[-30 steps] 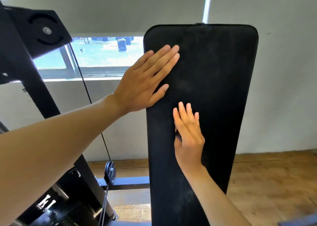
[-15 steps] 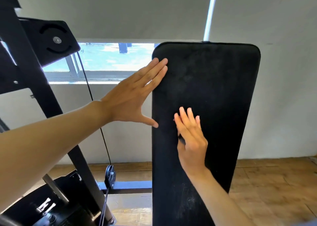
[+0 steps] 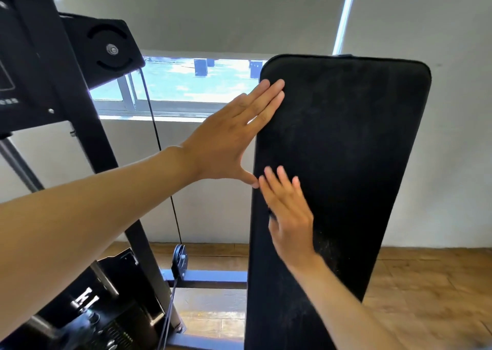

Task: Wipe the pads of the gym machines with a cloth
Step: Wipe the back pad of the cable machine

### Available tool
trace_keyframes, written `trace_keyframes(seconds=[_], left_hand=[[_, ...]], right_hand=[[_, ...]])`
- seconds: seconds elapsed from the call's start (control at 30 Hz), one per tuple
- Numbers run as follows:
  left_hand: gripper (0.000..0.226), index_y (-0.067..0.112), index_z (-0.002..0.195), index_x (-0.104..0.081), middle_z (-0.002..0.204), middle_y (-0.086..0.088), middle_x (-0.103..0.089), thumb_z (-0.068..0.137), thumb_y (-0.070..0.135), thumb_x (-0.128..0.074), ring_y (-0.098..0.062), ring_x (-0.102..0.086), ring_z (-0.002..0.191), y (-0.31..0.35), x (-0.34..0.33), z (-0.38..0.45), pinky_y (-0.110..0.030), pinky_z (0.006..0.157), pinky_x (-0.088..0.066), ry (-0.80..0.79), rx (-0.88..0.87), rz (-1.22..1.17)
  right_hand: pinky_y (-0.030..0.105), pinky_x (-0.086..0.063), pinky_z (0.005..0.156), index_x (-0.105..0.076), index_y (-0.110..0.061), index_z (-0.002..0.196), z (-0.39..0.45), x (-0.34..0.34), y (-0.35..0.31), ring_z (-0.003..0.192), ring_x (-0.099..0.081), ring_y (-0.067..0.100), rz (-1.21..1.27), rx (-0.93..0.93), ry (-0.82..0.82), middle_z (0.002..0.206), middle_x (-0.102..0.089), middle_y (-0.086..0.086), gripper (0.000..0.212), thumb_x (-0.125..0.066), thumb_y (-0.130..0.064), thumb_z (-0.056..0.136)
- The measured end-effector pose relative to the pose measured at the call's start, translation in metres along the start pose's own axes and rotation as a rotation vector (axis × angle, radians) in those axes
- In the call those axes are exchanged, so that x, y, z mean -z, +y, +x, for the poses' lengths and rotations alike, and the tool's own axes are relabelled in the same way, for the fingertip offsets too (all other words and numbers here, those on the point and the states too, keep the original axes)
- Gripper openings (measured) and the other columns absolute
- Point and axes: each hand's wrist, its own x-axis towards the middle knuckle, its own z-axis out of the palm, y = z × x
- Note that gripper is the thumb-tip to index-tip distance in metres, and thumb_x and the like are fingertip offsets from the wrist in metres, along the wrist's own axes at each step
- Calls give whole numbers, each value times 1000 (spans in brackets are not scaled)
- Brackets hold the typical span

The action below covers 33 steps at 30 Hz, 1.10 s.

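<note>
A tall black back pad (image 3: 354, 163) stands upright in front of me, with dusty pale smears on its lower part. My left hand (image 3: 234, 139) lies against the pad's left edge with straight fingers, fingertips on the pad's face and thumb spread toward the edge. My right hand (image 3: 287, 214) presses flat on the pad's front, fingers straight and blurred. A small dark bit shows under its palm at the left; I cannot tell whether that is a cloth. No cloth shows plainly.
A black machine frame (image 3: 80, 126) with a round pulley plate (image 3: 111, 49) stands at the left. A thin cable (image 3: 165, 163) runs down to a small pulley (image 3: 179, 263). Behind are a window (image 3: 186, 83), grey walls and wooden floor (image 3: 426, 296).
My left hand slid off the pad's face to its left edge, thumb spreading out. My right hand shifted left across the pad. The view tilted up, so the pad sits lower.
</note>
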Motion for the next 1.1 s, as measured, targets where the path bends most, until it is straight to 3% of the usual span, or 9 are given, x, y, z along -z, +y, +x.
trace_keyframes(seconds=[0.17,0.27,0.37,0.6,0.73,0.8,0.9,1.0,1.1], left_hand=[[157,4,164,0,172,-14,7,55,84,-79,-31,10,159,4,1,0,-47,130,-11,-22,24,-35],[158,2,163,-1,172,-14,5,53,84,-80,-31,9,159,6,1,0,-45,130,-10,-13,26,-41],[159,2,163,0,172,-15,6,51,83,-80,-33,9,159,8,0,1,-45,130,-9,-25,38,-65],[161,-1,162,-1,172,-18,4,50,84,-80,-36,8,158,7,-2,-1,-42,130,-6,-11,34,-72],[160,0,163,-2,172,-16,3,49,85,-76,-35,7,159,9,-3,-1,-41,130,-6,-7,40,-64],[155,2,163,-2,172,-16,3,52,86,-70,-36,7,158,11,-3,-2,-40,129,-5,-3,42,-75],[143,5,164,-5,172,-16,3,65,85,-71,-35,8,159,15,-2,-11,-43,129,-3,-28,9,-46],[110,8,165,-10,172,-16,0,88,67,-62,-33,6,159,25,-12,-22,-46,130,-3,9,-1,-37],[84,10,165,-15,173,-13,-5,99,44,-54,-29,1,160,41,-25,-24,-43,130,-5,112,97,-85]], right_hand=[[49,-23,127,-57,2,141,78,9,16,148,-37,33,-31,-55,196,150,-51,16,46,-48,8,96],[47,-21,127,-54,-2,144,10,-9,3,151,-33,29,-43,0,74,155,-46,11,46,-47,9,100],[40,-18,128,-52,-8,147,-68,-13,-1,154,-29,25,-77,56,-99,157,-45,7,72,-70,18,82],[45,-16,128,-53,0,144,44,13,17,151,-30,30,-49,-7,67,154,-46,14,49,-45,3,96],[44,-16,129,-44,-7,151,-42,-3,9,154,-27,28,-115,84,-105,159,-41,10,72,-59,18,85],[40,-16,129,-39,-12,154,-96,-8,10,155,-25,26,-134,110,-195,161,-39,5,87,-70,19,79],[40,-16,129,-42,-12,153,-93,-7,18,155,-25,23,-85,139,-206,158,-43,6,78,-61,19,83],[42,-15,129,-42,-8,151,-36,11,19,155,-25,25,-66,25,-74,157,-43,10,56,-45,5,96],[48,-18,128,-50,-1,147,-8,16,28,153,-28,31,-53,-135,96,157,-40,11,48,-47,10,100]])
